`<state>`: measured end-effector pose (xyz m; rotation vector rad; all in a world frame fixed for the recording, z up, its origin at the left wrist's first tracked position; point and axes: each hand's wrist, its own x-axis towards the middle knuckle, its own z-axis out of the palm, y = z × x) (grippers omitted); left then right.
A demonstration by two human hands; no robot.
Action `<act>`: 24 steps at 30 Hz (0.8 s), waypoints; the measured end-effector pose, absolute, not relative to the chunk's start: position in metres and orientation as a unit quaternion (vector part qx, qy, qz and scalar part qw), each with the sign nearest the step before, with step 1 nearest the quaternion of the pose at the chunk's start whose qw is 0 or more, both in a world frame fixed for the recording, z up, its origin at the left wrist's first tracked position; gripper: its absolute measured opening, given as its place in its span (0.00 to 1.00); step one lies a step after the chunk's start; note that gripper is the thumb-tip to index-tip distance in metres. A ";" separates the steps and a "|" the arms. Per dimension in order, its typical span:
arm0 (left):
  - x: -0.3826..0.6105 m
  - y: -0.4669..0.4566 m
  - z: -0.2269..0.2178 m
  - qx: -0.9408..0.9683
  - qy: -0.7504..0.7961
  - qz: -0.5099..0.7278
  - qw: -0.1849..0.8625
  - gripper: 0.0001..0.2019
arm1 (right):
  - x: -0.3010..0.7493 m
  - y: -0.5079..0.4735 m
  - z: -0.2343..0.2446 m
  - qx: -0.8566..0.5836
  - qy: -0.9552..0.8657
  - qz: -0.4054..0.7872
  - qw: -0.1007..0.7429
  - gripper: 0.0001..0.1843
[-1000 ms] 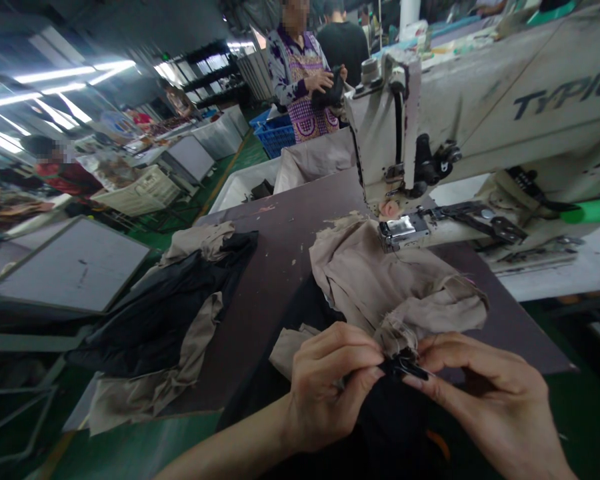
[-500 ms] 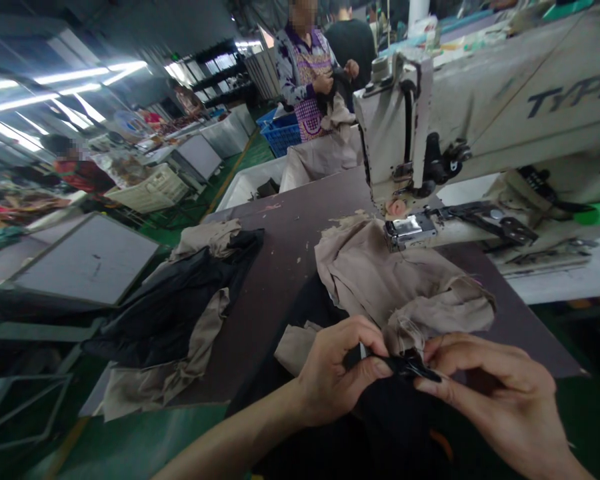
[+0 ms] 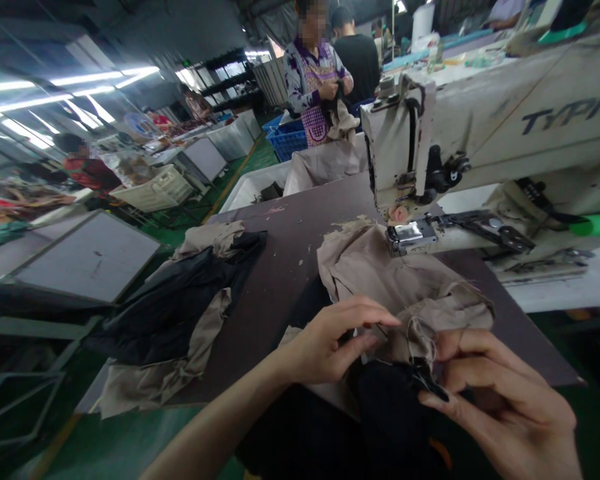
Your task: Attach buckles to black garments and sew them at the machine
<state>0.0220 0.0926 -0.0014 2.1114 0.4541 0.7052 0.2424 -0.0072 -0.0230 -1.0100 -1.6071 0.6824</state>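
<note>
A garment of beige cloth (image 3: pixel 375 263) and black cloth (image 3: pixel 390 400) lies at the front of the table, its black part hanging toward me. My right hand (image 3: pixel 500 393) pinches a narrow black edge of this garment between thumb and fingers. Loose pale threads trail from the beige cloth beside those fingertips. To the left, my left hand (image 3: pixel 337 340) is just over the garment, thumb and forefinger apart, with no cloth visibly gripped. Its lower fingers are partly hidden. The sewing machine (image 3: pixel 400 153) stands behind, its narrow arm (image 3: pixel 413 237) reaching over the beige cloth.
Another black and beige garment (image 3: pixel 180 300) lies on the left of the brown table (image 3: pixel 285 267). Beyond the far edge are a white bin (image 3: pixel 250 187) and a blue basket (image 3: pixel 285 141). A co-worker (image 3: pixel 317 80) stands there holding cloth.
My left hand has let go of the black edge and moved up and slightly left, its fingers parting. My right hand keeps its pinch. The view has shifted slightly.
</note>
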 end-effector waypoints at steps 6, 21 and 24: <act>0.032 0.102 -0.002 0.899 0.099 0.275 0.327 0.08 | 0.244 -0.010 -0.032 -0.434 -0.669 0.300 0.523 0.09; 0.021 0.090 0.007 0.832 0.161 0.257 0.465 0.13 | 0.238 -0.011 -0.032 -0.460 -0.652 0.261 0.543 0.11; 0.026 0.085 0.013 0.853 0.193 0.261 0.409 0.15 | 0.237 -0.010 -0.030 -0.466 -0.649 0.245 0.550 0.11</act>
